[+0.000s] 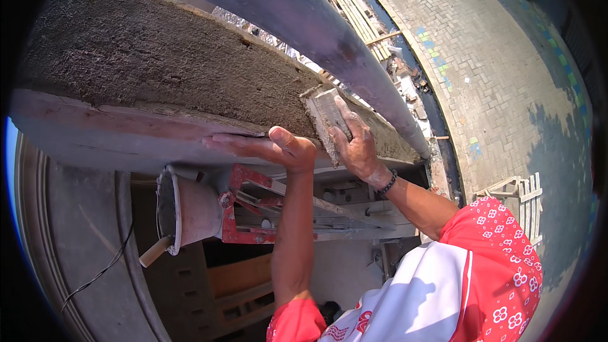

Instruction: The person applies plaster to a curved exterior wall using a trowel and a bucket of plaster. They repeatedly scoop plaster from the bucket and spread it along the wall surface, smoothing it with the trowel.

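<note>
My right hand grips a mortar-caked plastering float by its back. The float's face meets the rough grey wet plaster on a long raised beam, toward its right end. Lower and to the left, my left hand is open, its fingers stretched flat along the smooth pale lower face of the beam, just under the plaster's edge. That hand holds nothing, and its thumb points up. A dark beaded bracelet circles my right wrist.
A thick grey pipe slants close above the beam. Below hang a mortar-stained bucket with a wooden handle and a red-and-grey ladder. Far below right lie a paved street, a narrow drain and bamboo poles.
</note>
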A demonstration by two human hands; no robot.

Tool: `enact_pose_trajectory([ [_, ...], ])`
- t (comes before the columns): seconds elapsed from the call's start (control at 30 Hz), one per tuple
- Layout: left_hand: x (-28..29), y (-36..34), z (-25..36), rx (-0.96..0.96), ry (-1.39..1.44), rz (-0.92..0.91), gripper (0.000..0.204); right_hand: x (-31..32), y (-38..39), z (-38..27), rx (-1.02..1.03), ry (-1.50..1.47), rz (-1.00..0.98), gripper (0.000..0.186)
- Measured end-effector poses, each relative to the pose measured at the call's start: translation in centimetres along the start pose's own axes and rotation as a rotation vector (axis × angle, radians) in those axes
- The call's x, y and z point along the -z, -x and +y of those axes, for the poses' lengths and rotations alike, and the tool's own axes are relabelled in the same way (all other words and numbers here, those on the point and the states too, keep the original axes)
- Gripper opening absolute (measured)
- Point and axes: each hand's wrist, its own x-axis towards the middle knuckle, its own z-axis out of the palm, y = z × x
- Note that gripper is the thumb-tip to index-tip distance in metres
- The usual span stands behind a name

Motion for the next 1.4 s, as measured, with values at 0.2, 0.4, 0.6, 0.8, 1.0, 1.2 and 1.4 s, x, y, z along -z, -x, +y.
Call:
enact_pose_trajectory([
  [0.2,-0.4,0.0,-0.7,-0.010,-0.008,0.013,0.085,1.5,6.5,3.1,-0.214,0.016,-0.045,0.057],
  [0.4,0.5,-0.1,-0.6,0.054,0.086,-0.083,0.086,-3.2,-2.1,0.0,-0.134,-0.056,0.208,0.048],
  [0.6,0.8,0.4,-1.6,-0.021,0.083,-0.074,0.090,-3.9,-7.7,-1.0,-0.216,0.073,0.061,0.039],
  [0.8,0.6,0.2,-1.4,-0.067,0.099,-0.052,0.083,-3.4,-3.4,3.4,-0.125,0.054,0.172,0.041],
  [1.0,0.7,0.1,-1.0,-0.021,0.087,-0.039,0.091,-3.3,-7.7,-4.3,0.089,-0.091,0.123,0.039],
  [1.2,0.5,0.3,-1.3,-0.016,0.041,-0.032,0.095,-4.1,-7.7,3.0,-0.151,-0.015,0.149,0.040],
  [1.4,1.1,0.5,-1.4,0.007,0.051,-0.053,0.094,-4.9,-10.1,-5.8,0.104,0.040,0.065,0.049],
])
